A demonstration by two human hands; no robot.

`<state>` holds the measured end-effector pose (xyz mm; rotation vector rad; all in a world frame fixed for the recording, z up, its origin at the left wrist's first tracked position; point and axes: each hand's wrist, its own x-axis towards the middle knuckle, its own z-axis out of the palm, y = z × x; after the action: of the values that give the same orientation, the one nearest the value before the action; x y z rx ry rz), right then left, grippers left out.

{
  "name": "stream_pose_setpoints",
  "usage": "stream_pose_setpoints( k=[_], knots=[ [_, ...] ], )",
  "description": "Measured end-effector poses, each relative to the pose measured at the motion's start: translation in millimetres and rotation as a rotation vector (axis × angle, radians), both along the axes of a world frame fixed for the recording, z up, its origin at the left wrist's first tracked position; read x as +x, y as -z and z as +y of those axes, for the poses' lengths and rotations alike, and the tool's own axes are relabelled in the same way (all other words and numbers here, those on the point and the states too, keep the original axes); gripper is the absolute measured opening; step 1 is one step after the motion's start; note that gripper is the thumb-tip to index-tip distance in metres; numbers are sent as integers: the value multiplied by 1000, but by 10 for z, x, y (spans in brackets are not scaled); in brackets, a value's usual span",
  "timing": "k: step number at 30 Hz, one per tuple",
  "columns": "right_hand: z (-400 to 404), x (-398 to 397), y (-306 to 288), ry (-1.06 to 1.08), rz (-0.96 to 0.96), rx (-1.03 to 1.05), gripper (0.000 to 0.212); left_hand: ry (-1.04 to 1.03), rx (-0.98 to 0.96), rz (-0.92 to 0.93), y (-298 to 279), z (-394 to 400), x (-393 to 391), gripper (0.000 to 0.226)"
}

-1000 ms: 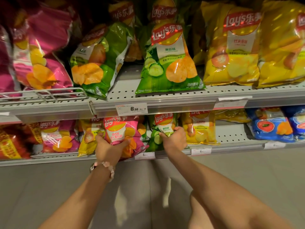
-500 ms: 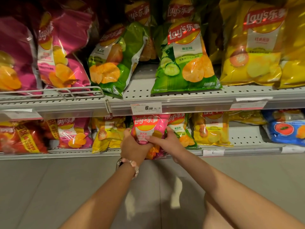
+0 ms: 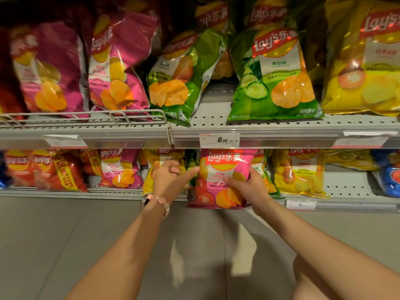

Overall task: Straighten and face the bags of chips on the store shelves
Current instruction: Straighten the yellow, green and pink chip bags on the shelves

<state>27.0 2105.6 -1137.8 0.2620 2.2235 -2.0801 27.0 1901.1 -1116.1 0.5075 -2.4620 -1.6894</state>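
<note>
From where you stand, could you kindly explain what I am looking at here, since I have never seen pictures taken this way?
There is no machine here: a person wears a wide-angle camera on the head, so this one view looks forward and down along both bare arms. Two store shelves hold bags of chips. The right hand grips a pink bag at the front of the lower shelf, holding it upright with its label facing out. The left hand, with a bracelet on its wrist, holds nothing and reaches toward the bag's left edge. On the upper shelf, a green bag leans crookedly, and a price tag hangs below.
</note>
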Motion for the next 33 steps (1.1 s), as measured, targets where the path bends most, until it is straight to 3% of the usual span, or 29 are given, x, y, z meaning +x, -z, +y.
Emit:
stream_pose_setpoints(
  k=[3, 6, 10, 13, 16, 24, 33],
  knots=[
    [27, 14, -14, -4, 8, -6, 35, -197, -238, 54, 112, -263, -20, 57],
    [26, 24, -21, -40, -6, -30, 34, -270, -390, -41, 174, -386, -65, 76],
    [35, 29, -19, -51, -13, -19, 43, -210, -288, -177, 276, -391, -188, 107],
    [66, 45, -38, -51, 9, 5, 46, -223, -360, -324, 366, -378, -266, 105],
    [108, 63, -23, -55, 21, 13, 48, -264, -316, -394, 435, -447, -261, 108],
    [222, 85, -5, -47, 26, 53, 48, -288, -189, -225, 514, -575, -233, 50],
    [141, 59, 6, -32, 18, 81, 49, -212, -166, 60, 425, -694, -106, 15]
  ],
)
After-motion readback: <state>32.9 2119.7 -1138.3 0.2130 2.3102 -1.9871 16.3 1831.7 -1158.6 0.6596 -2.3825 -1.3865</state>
